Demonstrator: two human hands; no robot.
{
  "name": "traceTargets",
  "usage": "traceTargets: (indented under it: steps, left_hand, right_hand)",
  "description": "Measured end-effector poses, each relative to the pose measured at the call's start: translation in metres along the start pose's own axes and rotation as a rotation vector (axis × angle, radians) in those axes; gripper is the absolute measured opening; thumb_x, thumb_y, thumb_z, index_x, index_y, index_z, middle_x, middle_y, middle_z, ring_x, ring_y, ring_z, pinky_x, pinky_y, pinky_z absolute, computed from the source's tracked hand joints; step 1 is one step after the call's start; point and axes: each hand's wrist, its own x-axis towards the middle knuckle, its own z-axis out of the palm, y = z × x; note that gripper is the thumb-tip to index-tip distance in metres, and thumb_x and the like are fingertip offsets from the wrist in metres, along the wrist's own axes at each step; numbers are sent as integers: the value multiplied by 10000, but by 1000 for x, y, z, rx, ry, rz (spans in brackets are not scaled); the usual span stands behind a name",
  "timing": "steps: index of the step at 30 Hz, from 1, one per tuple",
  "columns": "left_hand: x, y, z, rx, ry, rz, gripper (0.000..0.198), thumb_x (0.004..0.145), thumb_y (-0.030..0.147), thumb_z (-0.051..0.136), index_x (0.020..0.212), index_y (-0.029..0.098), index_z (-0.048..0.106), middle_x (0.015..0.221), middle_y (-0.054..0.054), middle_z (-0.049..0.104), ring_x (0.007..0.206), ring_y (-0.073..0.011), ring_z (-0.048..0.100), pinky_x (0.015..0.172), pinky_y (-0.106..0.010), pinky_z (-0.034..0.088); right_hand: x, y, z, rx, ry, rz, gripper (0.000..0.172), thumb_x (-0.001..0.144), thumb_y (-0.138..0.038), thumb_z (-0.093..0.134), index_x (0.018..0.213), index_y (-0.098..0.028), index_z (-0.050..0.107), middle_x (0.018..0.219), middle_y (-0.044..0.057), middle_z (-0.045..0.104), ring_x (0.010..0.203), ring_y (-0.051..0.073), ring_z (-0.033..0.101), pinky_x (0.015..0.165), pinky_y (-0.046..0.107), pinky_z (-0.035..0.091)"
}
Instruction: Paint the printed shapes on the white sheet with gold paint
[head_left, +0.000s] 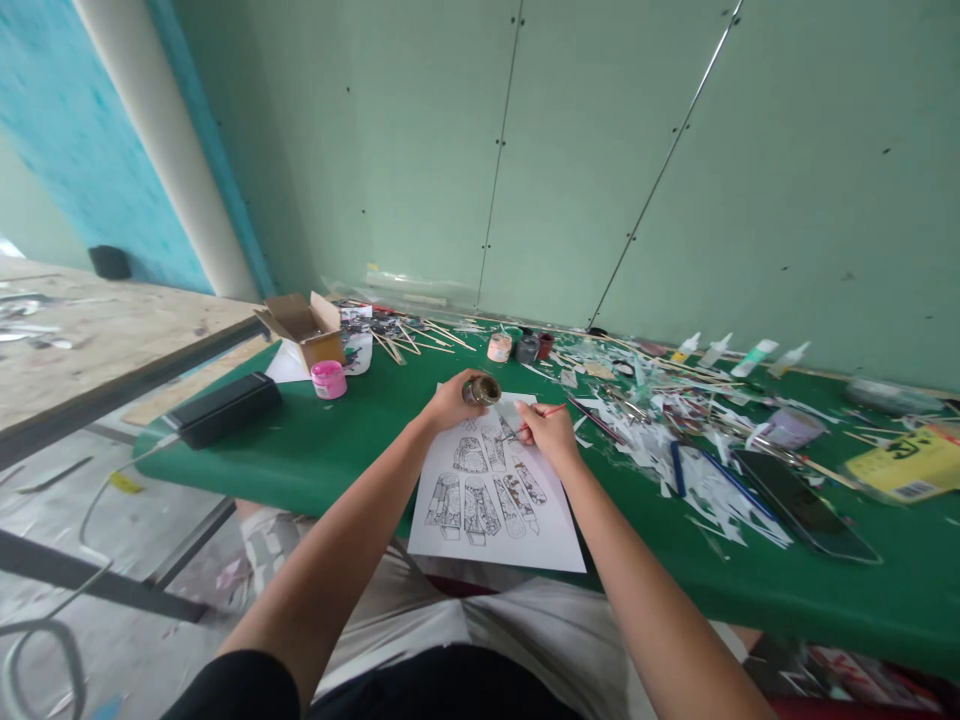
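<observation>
A white sheet (551,545) with black patterned line drawings lies at the table's front edge, some shapes partly coloured brownish. Above its top edge my left hand (450,402) is closed around a small glass jar (482,390), tilted with its open mouth toward the camera; its contents look dark olive. Just right of the jar, my right hand (546,428) pinches a thin red-handled brush (555,410), its tip pointing left and down over the sheet. The tip is too small to make out clearly.
Paint jars (527,347) stand behind the sheet. A pink jar (328,380), an open cardboard box (322,345) and a black device (225,408) are left. Paper scraps (720,490), sticks, glue bottles (754,357), a phone (806,505) and a yellow packet (911,465) cover the right.
</observation>
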Motion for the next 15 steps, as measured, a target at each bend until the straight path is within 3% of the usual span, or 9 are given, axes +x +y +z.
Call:
traceTargets:
  steps: [15]
  left_hand:
    - [-1,0,0,-38,-3,9,558,580,102,735,1105,168,558,1044,-52,653,890,-204,617,772,-316,482]
  right_hand:
    - [1,3,0,-15,-5,-1,439,637,-555,673,429,-216,488,330,-21,485,298,118,451,338,234,383]
